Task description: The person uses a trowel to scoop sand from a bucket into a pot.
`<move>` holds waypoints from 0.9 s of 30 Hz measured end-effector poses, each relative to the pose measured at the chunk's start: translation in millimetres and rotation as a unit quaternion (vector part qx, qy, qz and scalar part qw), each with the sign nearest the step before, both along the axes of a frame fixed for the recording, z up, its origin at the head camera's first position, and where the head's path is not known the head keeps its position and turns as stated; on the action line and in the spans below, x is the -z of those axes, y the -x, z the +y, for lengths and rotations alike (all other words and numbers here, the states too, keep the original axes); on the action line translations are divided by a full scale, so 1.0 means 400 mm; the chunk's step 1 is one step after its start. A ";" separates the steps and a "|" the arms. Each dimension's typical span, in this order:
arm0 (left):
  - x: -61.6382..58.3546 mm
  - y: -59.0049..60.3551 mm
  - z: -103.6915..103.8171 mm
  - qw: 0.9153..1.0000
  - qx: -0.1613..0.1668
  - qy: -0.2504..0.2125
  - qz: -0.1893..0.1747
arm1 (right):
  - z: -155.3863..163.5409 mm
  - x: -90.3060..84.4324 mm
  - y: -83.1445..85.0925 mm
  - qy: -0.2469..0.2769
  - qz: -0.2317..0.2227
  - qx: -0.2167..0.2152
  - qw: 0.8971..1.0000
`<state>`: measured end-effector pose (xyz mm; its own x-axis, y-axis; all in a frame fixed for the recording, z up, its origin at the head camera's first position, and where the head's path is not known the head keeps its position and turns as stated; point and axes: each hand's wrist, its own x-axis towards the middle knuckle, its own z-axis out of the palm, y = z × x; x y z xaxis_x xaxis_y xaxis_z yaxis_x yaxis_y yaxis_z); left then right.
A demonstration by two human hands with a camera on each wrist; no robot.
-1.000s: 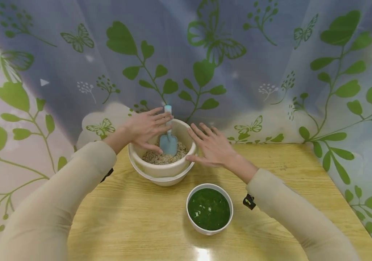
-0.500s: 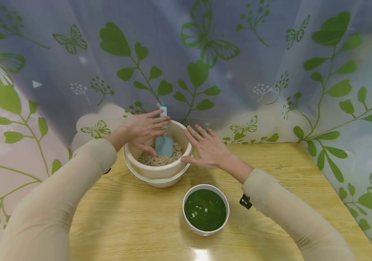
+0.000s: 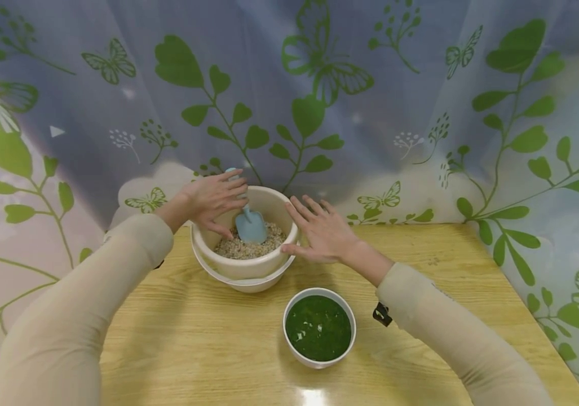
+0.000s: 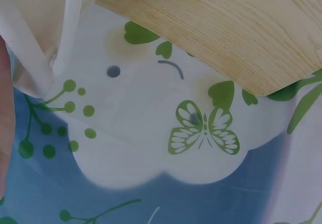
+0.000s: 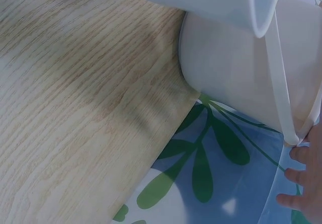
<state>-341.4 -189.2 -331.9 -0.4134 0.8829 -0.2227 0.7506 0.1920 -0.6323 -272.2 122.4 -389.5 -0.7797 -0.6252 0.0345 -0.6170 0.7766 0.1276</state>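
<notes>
A cream bucket (image 3: 241, 266) stands at the back of the table, with gravel-like grains (image 3: 238, 249) inside and its white handle hanging down round the front. A light blue toy shovel (image 3: 251, 226) rests blade down in the grains, its handle leaning left. My left hand (image 3: 213, 200) lies over the bucket's left side, fingers extended across the shovel handle; whether they touch it is hidden. Spread fingers of my right hand (image 3: 326, 232) rest at the bucket's right rim. In the right wrist view some fingertips (image 5: 299, 176) show beside the bucket (image 5: 221, 58).
A white bowl (image 3: 315, 364) of dark green liquid (image 3: 318, 330) stands in front of the bucket, slightly right. The wooden table (image 3: 198, 338) ends at a patterned curtain (image 3: 380, 141) right behind the bucket.
My left hand has shifted left, and the shovel handle has tipped left from upright. The right hand stays by the rim. The head view has shifted slightly.
</notes>
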 end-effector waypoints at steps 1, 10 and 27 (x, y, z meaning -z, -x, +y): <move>0.002 0.001 -0.001 1.000 0.001 -0.001 0.001 | 0.000 0.000 0.000 0.001 0.001 -0.001 1.000; 0.016 0.005 -0.006 1.000 -0.005 -0.001 0.024 | 0.002 -0.002 0.000 0.008 0.000 -0.002 1.000; 0.047 0.014 -0.008 0.998 -0.039 0.000 0.057 | 0.002 -0.003 -0.003 0.006 -0.008 -0.001 1.000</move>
